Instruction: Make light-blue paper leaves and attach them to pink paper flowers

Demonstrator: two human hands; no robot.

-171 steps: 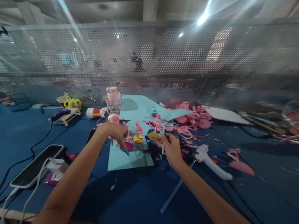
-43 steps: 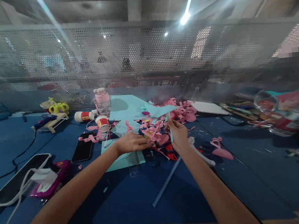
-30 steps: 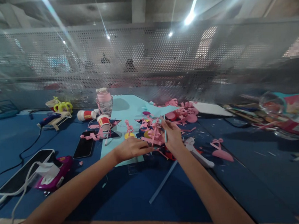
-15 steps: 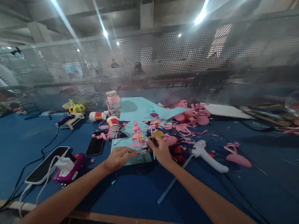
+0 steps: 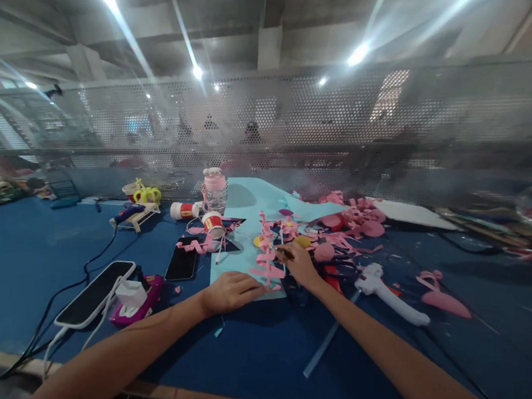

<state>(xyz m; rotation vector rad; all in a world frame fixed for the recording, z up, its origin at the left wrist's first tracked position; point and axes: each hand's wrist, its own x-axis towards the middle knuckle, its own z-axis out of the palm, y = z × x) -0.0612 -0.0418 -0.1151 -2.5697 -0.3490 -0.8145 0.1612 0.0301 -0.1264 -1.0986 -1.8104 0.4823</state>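
A light blue paper sheet [image 5: 240, 261] lies on the blue table [image 5: 270, 354]. My left hand [image 5: 230, 291] rests flat on the sheet's near edge, fingers apart, holding it down. My right hand [image 5: 297, 265] is beside it to the right, pinching a thin light blue strip [image 5: 283, 255] that stands upright among curled pink paper cutouts [image 5: 267, 256]. Yellow paper discs [image 5: 303, 241] lie just beyond the right hand.
A white glue gun [image 5: 388, 294] lies right of my right hand, a pale strip [image 5: 325, 344] near it. A black phone [image 5: 184, 264], glue sticks [image 5: 212, 223], a pink-capped jar [image 5: 215, 188], a charger [image 5: 132, 296] and a perforated metal screen [image 5: 288, 129] surround the work.
My left hand has slid back from the cutouts to the sheet's near edge. My right hand has come down from mid-air to the pink cutouts, still with the strip.
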